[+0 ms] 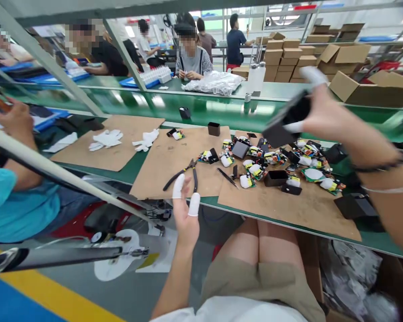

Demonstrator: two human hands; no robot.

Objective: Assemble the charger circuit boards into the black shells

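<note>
My right hand point(317, 112) is raised high at the right, above the bench, pinching a black plastic case point(285, 120) between fingers that wear white finger cots. Held out in front of my lap at the bench's near edge, my left hand point(186, 210) has two cot-covered fingers stretched apart and nothing in it. Just beyond it black pliers point(184, 172) lie on a cardboard sheet point(174, 167). A pile of small circuit boards and black cases point(275, 163) covers the cardboard point(289, 208) below my right hand.
White gloves point(107, 138) lie on cardboard at the left. A person in a blue shirt point(16, 201) sits close at my left. A green conveyor point(201, 109) runs across, with other workers beyond it. Stacked cartons point(289, 58) stand at the back right. A metal pole point(67, 176) slants across.
</note>
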